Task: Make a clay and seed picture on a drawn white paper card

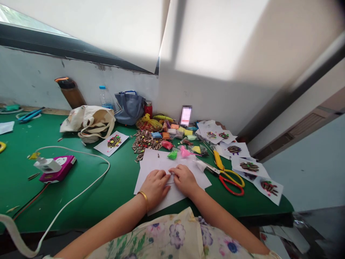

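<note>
I had both hands low over the loose paper [151, 162], nr the front edge of the green table [107, 194]. The L hand [155, 187], gold bangle [145, 200] at its wrist, rested on the sheets w/ fingers bent & thumb apart from them. The R hand [185, 178] came in from the other side, fingers curled, thumb & index nearly closed. Their tips almost met at a tiny white bit; I couldn't tell what it was, or which hand, if either, had hold of it.

The paper lay under both hands, approx mid-table, sheets overlapping at odd angles. One seed [158, 155] sat nr its far edge, w/ green clay [172, 154] & pink clay [185, 151] to the R of that. Just beyond I saw a seed pile [144, 140] w/ coloured specks mixed in.

On the R I had scissors [215, 170] lying open a bit, w/ a yellow knife [219, 160] beside 'em, then seed-decorated cards [249, 150] overlapping toward the corner. Another card [122, 136] lay alone to the L of the pile.
</note>
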### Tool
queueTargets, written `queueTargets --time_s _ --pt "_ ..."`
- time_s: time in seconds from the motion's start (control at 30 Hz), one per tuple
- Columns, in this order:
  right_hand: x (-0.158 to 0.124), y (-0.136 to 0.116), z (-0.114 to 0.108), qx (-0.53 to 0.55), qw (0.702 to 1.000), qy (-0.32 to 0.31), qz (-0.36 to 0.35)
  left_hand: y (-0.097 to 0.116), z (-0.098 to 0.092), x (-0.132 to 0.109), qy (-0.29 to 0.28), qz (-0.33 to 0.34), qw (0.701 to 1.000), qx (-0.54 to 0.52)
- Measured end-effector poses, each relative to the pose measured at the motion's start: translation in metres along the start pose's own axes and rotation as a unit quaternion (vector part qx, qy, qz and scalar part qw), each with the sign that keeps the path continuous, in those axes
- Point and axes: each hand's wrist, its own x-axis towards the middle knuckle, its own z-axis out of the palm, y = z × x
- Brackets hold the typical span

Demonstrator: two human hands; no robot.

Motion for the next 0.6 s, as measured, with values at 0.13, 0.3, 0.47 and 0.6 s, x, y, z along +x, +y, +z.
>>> queueTargets --time_s 0.13,0.3,0.47,0.6 --pt "-0.0002 0.0024 0.0000 0.013 1.000 0.017 -0.002 -0.0007 -0.0001 -0.0001 -0.004 0.000 1.000 0.002" --pt "-0.0004 0.0031 0.0015 0.014 1.000 0.005 -0.007 -0.0006 -0.0001 -0.0002 -0.003 0.000 1.000 0.001" --pt "-0.0005 0.0027 0.0008 0.014 1.000 0.011 -0.008 -0.0004 0.0002 -0.0002 0.004 0.000 1.000 -0.006" --pt "-0.0011 0.0037 -0.0009 0.040 0.999 0.028 -0.016 -0.0007 0.0005 -0.0003 0.007 0.001 1.000 -0.011"
